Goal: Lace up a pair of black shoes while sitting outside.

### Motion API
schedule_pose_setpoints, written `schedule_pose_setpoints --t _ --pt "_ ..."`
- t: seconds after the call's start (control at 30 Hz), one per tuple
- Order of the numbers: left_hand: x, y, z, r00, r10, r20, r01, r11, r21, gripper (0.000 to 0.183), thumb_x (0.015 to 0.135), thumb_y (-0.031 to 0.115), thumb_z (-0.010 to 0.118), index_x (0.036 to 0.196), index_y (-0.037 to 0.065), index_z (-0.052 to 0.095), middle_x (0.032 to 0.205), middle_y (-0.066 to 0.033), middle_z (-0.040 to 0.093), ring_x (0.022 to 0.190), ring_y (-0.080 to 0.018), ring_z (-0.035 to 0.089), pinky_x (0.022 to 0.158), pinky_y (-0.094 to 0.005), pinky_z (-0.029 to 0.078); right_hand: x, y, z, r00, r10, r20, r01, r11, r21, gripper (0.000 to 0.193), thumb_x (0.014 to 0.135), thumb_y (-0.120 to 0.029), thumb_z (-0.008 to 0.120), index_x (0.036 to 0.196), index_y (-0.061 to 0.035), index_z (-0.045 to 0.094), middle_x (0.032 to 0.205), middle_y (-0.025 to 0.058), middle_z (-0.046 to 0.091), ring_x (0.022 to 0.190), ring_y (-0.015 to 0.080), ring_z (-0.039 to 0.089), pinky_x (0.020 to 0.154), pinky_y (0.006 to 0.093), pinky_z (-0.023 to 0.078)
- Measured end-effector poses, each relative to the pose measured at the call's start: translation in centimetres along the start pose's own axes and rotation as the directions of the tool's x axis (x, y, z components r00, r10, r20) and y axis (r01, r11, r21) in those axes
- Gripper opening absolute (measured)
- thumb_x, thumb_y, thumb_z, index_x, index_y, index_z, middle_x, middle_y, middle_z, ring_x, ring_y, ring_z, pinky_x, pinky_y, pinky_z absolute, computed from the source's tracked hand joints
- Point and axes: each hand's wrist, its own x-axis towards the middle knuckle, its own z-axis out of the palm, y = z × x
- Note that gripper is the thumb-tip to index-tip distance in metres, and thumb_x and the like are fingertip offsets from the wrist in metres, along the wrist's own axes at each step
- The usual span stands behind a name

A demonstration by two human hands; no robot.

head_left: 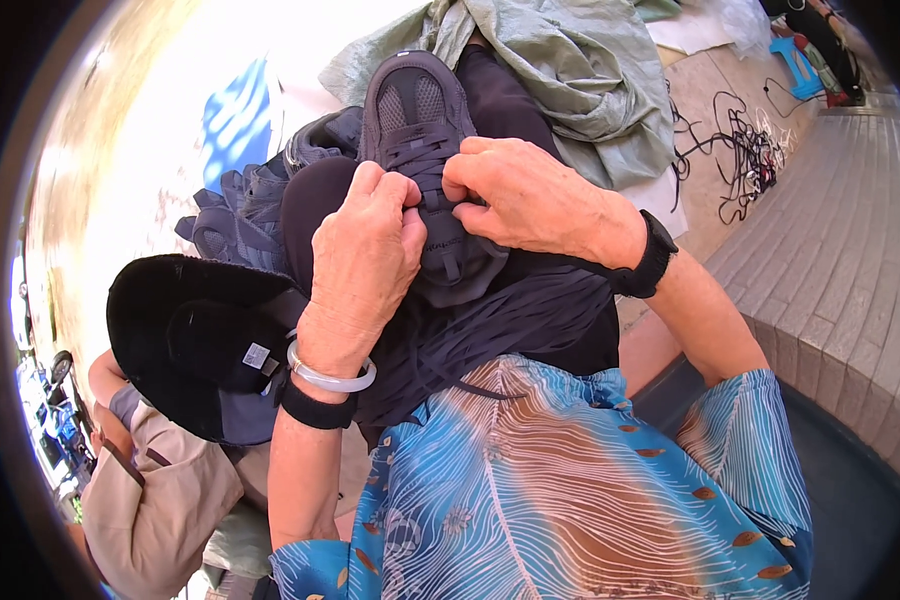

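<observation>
The dark grey sneaker (418,110) is resting on the wearer's lap, between the black-clad legs, its toe pointing away and its heel lying toward the body. This placement is probably keeping the lacing face up and within equal reach of both hands.

The left hand (362,240) is bearing on the left side of the lacing, and the right hand (545,200) is meeting it from the right. Opposed in this way, they are apparently steadying the upper while working at the crossed laces (420,150). Both grips are curling inward at the eyelet rows; whether either is pinching a lace cannot be told, the fingers themselves covering the contact.

A bundle of loose dark laces (515,310) is lying across the lap just behind the heel, presumably for ready supply. More dark sneakers (235,220) are sitting in a pile beside the left knee, seemingly for easy reach. A grey-green cloth (600,85) is spreading beyond the right leg, its purpose remaining undetermined.
</observation>
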Motion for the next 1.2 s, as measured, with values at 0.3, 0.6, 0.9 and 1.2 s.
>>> schedule_pose_setpoints --t 0.3,0.6,0.9,1.2 --pt "-0.3 -1.2 0.1 0.988 -0.145 -0.044 0.137 0.978 -0.16 0.014 0.078 -0.002 0.061 0.091 0.0 0.057 0.084 -0.0122 0.057 0.074 -0.0273 0.061 0.069 -0.0358 0.05 1.7 -1.9 0.0 0.976 -0.219 0.008 0.205 0.899 -0.387 0.014 0.08 -0.007 0.066 0.085 -0.0014 0.054 0.083 0.0136 0.054 0.079 0.0325 0.061 0.066 0.04 0.05" --pt "-0.5 -0.6 0.0 0.99 -0.129 -0.048 0.122 0.983 -0.136 0.015 0.079 0.0 0.065 0.092 0.002 0.059 0.089 -0.0104 0.058 0.073 -0.0259 0.063 0.064 -0.0347 0.051 -0.8 0.4 0.1 0.996 -0.01 -0.093 0.017 0.997 0.075 0.015 0.079 -0.009 0.064 0.092 -0.0016 0.062 0.088 0.0143 0.059 0.084 0.0348 0.061 0.077 0.0422 0.05" --pt "-0.2 0.1 0.7 0.994 0.059 -0.091 -0.054 0.997 0.061 0.013 0.081 0.003 0.066 0.092 0.004 0.06 0.088 -0.0089 0.058 0.07 -0.0308 0.063 0.06 -0.0372 0.05 -0.1 0.2 0.4 0.989 -0.094 -0.113 0.095 0.995 0.007 0.01 0.079 -0.008 0.064 0.088 -0.0028 0.063 0.085 0.0128 0.058 0.083 0.0332 0.062 0.074 0.0407 0.051" --pt "0.4 -0.6 1.5 0.979 0.151 -0.138 -0.13 0.98 0.149 0.015 0.08 0.001 0.064 0.092 0.004 0.057 0.088 -0.0109 0.055 0.066 -0.0313 0.062 0.056 -0.0377 0.053 1.1 0.3 0.9 0.937 -0.315 -0.148 0.237 0.889 -0.392 0.012 0.078 -0.008 0.066 0.088 -0.0058 0.059 0.084 0.0072 0.057 0.071 0.0243 0.065 0.062 0.0337 0.053"
